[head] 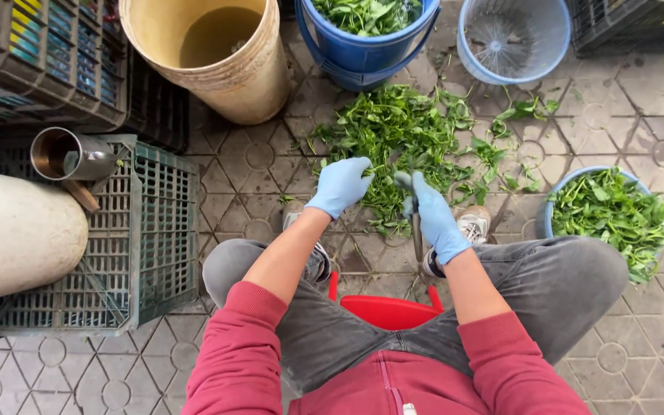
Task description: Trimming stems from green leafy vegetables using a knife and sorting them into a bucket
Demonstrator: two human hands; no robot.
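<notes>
Fingers first: on the left hand, in a blue glove, they curl loosely inward, tips closing toward a leafy sprig at the near edge of the heap of greens spread on the paving — whether they have truly pinched it, I cannot tell from this angle. Over to the right hand, also gloved in blue: its fingers are wrapped together around a thin stem that hangs straight down between the knees, thumb pointing up toward the left hand, so the two hands sit just beside each other over the same sprig. That pairing looks like a stripping hold — one hand steadying the stalk, the other at the leaves. The person sits low on a red stool, feet either side of the heap, which keeps everything within an easy reach. On the right, a pale blue bowl brims with picked leaves, close by the right knee. Ahead stand a dark blue bucket with more greens, an empty light blue basket and a tan bucket holding murky water. Left, a metal cup rests on a grey crate.
</notes>
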